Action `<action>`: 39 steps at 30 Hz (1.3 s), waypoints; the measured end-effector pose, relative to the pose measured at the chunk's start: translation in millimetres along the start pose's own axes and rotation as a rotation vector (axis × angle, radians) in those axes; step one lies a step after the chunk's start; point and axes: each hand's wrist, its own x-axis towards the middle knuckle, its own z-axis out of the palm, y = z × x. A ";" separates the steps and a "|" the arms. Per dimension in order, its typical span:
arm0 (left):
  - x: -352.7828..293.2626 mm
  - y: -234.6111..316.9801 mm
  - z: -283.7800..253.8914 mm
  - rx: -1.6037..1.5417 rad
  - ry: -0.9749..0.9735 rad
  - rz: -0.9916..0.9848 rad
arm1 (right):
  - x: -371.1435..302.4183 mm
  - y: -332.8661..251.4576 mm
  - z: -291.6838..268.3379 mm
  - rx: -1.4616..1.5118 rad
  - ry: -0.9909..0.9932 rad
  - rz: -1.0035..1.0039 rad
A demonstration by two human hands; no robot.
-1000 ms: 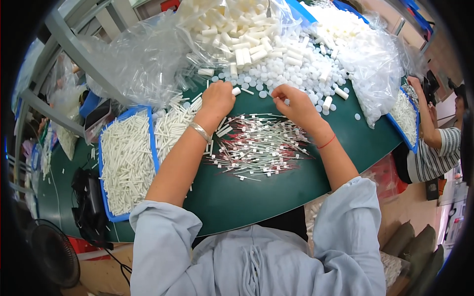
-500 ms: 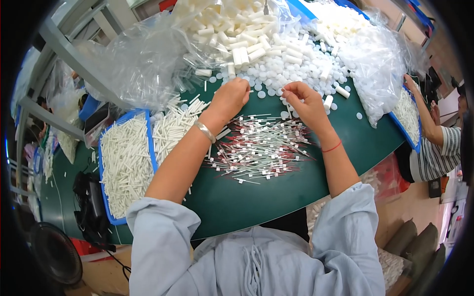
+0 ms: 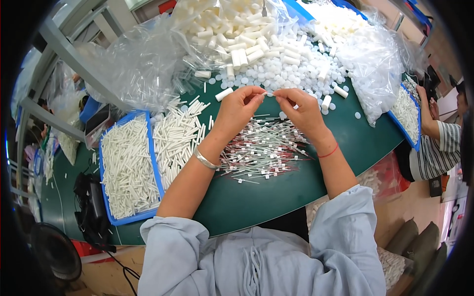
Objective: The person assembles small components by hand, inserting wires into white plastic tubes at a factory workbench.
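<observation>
My left hand (image 3: 240,109) and my right hand (image 3: 299,109) meet fingertip to fingertip above the green table, both pinched closed. Between them shows a small whitish piece (image 3: 268,94), too small to make out its exact kind. Directly below lies a heap of thin wire-like parts with red and grey leads and small white tags (image 3: 266,153). A white foam-like cylinder (image 3: 224,94) lies beside my left hand. Just beyond my fingers spread many translucent white discs (image 3: 276,74) and a pile of thick white cylinders (image 3: 237,42).
At left, a blue tray (image 3: 159,172) holds thin white tubes, with more loose tubes (image 3: 177,133) beside it. Clear plastic bags (image 3: 143,64) lie at the back left, near a grey metal frame (image 3: 81,61). Another person's arm (image 3: 428,116) reaches by a blue tray (image 3: 418,133) at right.
My hands have come together, the left moving right and slightly down, the right a little left. The white cylinder beside my left hand is now uncovered.
</observation>
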 end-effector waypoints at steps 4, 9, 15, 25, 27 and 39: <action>-3.8 1.0 2.6 0.251 0.067 0.166 | -0.1 1.0 -6.2 -0.163 -0.047 -0.083; -6.2 -0.1 3.7 0.550 0.085 0.318 | -0.1 -5.6 -1.3 -0.186 -0.088 -0.147; -7.4 7.5 4.2 0.652 -0.082 0.339 | -4.5 -6.8 1.5 -0.173 -0.172 -0.129; -4.0 10.3 3.9 0.541 -0.140 0.211 | -5.4 -8.8 -0.3 -0.027 -0.208 -0.064; 2.7 8.9 4.7 0.500 -0.134 0.260 | -5.9 -6.3 -2.5 -0.049 -0.181 -0.005; 54.2 -45.1 8.4 0.948 -0.096 0.311 | 7.3 22.7 -24.5 0.414 0.094 0.429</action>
